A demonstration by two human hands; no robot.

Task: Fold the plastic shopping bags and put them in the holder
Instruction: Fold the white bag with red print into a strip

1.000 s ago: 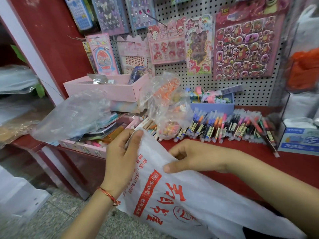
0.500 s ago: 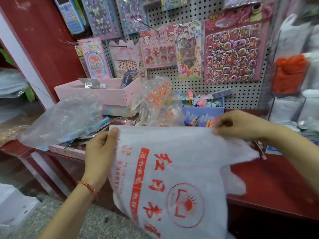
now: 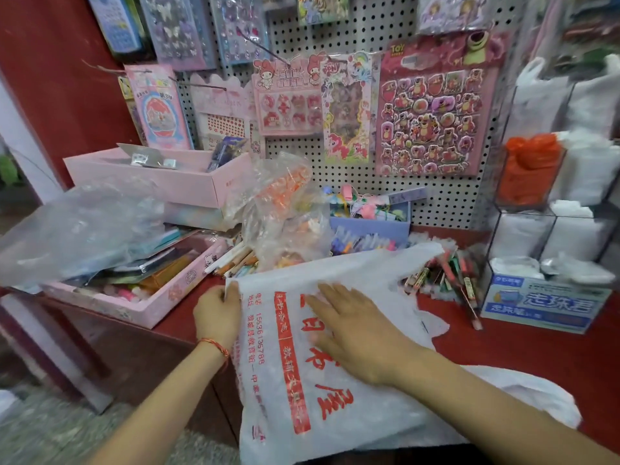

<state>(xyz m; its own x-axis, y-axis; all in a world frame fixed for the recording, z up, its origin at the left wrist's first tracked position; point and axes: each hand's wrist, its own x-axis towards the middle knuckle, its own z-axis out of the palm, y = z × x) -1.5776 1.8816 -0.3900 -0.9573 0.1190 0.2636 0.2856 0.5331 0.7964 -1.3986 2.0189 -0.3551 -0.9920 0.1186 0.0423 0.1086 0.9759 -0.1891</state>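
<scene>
A white plastic shopping bag (image 3: 352,407) with red print lies spread on the red counter (image 3: 523,347), its lower part hanging over the front edge. My left hand (image 3: 216,313) pinches the bag's upper left corner. Flat on the middle of the bag, fingers straight, presses my right hand (image 3: 352,327). At the right stands a clear holder (image 3: 550,182) of several compartments stuffed with white bags and an orange bag (image 3: 530,166).
Pens (image 3: 446,273) lie in a heap behind the bag. A pink tray (image 3: 147,307) of stationery and a pink box (image 3: 188,182) sit at the left under clear plastic bags (image 3: 285,213). A blue-and-white carton (image 3: 543,303) is at the right. A pegboard of sticker packs rises behind.
The bag, held up stretched between both hands, now lies on the counter. My right hand let go of its top corner and came down flat on its middle.
</scene>
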